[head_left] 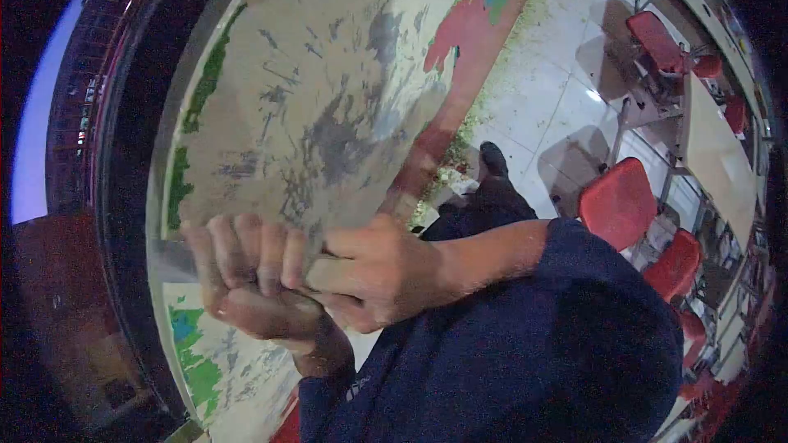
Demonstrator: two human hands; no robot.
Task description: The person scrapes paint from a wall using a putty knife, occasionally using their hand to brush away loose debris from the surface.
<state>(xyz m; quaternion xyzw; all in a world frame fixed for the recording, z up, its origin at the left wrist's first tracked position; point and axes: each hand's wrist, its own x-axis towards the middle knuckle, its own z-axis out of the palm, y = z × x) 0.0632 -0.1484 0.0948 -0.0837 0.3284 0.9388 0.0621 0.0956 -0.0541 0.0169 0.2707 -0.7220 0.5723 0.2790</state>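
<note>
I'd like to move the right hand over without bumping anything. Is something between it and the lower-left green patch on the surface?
Yes: the left hand, right beside the right hand, lies across the straight way to the green patch. Beyond it, nothing else visible blocks.

1. The top (525, 344) was dark navy, with loose sleeves.
2. A small pale marking (358, 386) showed on its fabric, too blurred to read.
3. The trousers (497, 201) were dark.
4. The visible shoe (493, 159) was blackish, with a rounded toe.
</note>
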